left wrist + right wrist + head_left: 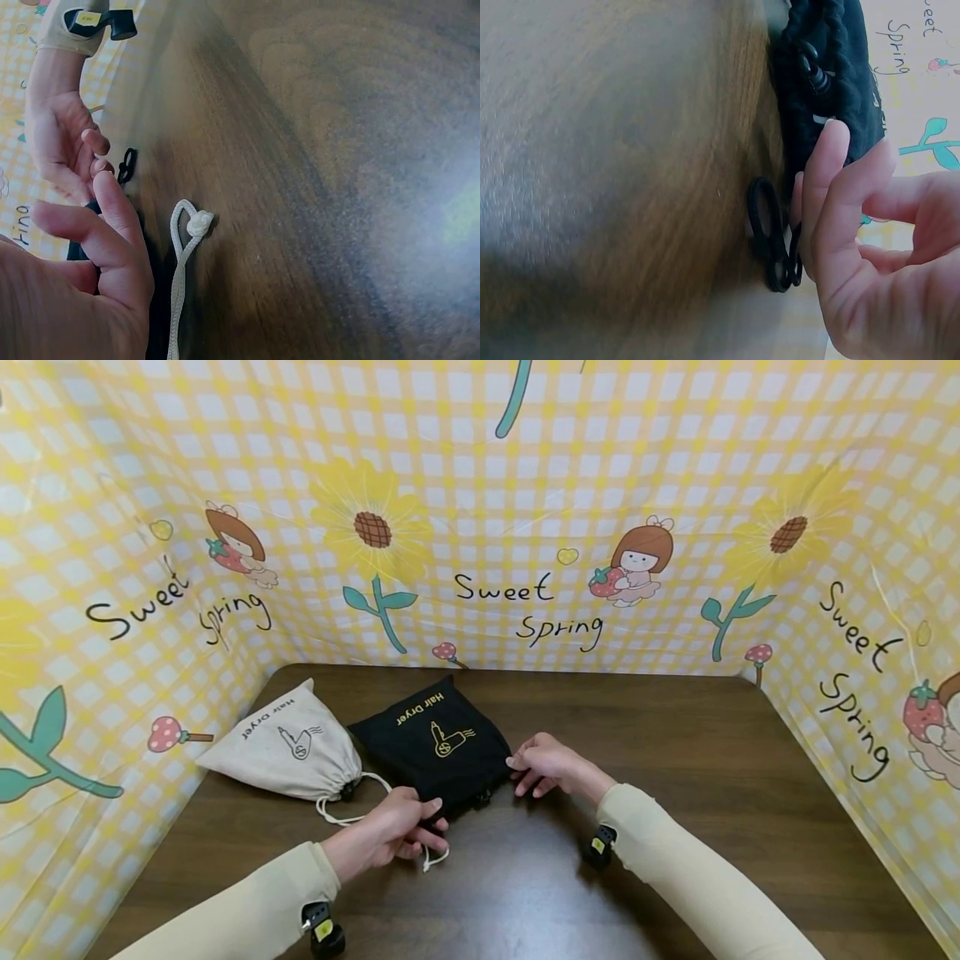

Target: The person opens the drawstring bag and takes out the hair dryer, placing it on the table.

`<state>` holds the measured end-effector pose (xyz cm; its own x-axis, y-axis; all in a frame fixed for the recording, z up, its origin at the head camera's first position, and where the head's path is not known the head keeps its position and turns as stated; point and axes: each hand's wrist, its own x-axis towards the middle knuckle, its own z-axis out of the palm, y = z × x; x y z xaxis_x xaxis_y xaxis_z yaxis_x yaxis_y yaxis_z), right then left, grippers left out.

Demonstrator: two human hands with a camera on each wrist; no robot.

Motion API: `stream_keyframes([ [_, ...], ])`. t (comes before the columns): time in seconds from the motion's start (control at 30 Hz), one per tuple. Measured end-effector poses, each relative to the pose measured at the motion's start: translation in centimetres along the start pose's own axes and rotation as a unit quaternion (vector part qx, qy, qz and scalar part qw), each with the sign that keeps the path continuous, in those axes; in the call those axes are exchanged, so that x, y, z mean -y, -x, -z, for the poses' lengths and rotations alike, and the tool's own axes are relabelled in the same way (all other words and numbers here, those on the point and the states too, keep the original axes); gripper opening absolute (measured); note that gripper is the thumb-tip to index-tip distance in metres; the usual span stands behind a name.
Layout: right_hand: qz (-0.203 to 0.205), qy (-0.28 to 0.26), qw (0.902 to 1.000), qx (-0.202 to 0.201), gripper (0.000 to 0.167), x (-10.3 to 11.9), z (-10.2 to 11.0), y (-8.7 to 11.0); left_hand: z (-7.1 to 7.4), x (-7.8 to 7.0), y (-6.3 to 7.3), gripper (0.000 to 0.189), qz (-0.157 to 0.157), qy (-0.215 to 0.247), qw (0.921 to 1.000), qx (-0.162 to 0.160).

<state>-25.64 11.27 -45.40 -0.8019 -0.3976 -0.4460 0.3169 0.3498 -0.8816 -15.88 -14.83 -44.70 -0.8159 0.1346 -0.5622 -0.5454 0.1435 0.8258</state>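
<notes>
A black drawstring bag (427, 747) with yellow "Hair Dryer" lettering and a hair dryer drawing lies on the table, its gathered mouth toward me. My left hand (393, 831) pinches its near left corner, thumb on top. At its right corner, my right hand (551, 764) pinches the cloth between thumb and fingers. By that hand hangs a black cord loop (765, 217), and a cord lock (816, 71) shows on the gathered mouth. A beige drawstring bag (288, 743) with black print lies to the left. Its white cord (178, 292) passes beneath my left hand and ends in a knot.
The brown wooden table (675, 727) is enclosed at the back and both sides by a yellow checked cloth (495, 502) printed with flowers and "Sweet Spring". Each wrist wears a small black device, one being the left wrist's camera (324, 931).
</notes>
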Motion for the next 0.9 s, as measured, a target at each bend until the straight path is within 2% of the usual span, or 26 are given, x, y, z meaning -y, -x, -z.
stream_keyframes([
  [0.23, -0.008, -0.001, 1.0000, -0.003, 0.026, 0.08, 0.31, 0.12, 0.05, 0.21, 0.33, 0.026, 0.003, -0.003, 0.9998, 0.017],
  [0.5, -0.004, -0.007, 1.0000, -0.004, 0.029, -0.18, 0.25, -0.02, -0.11, 0.43, 0.61, 0.017, -0.007, 0.005, 0.9998, 0.017],
  [0.9, -0.007, -0.011, 0.9999, -0.007, 0.021, 0.05, -0.11, -0.17, -0.28, 0.33, 0.45, 0.016, -0.014, 0.004, 0.9998, 0.015],
])
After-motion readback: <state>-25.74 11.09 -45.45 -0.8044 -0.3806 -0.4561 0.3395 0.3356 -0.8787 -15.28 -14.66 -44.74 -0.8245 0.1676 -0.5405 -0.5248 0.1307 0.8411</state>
